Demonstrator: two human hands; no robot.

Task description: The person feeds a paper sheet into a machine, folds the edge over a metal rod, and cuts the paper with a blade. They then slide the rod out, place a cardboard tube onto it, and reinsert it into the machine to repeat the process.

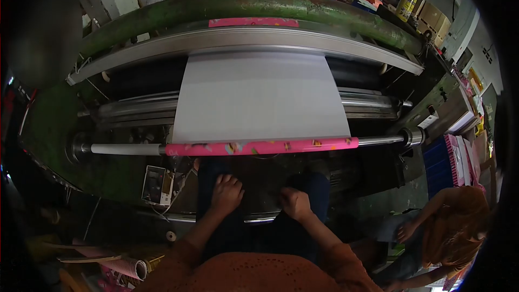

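While both hands rest as loose fists on the person's knees, the left hand [226,193] and right hand [294,203] hold nothing. Just beyond them the pink roll [261,146] lies crosswise on its shaft [125,149], about equally near to both.

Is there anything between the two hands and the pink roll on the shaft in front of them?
Nothing visible stands between them. The left hand and the right hand rest on the person's knees, and the pink roll lies just above them in the picture, with only open space before the machine.
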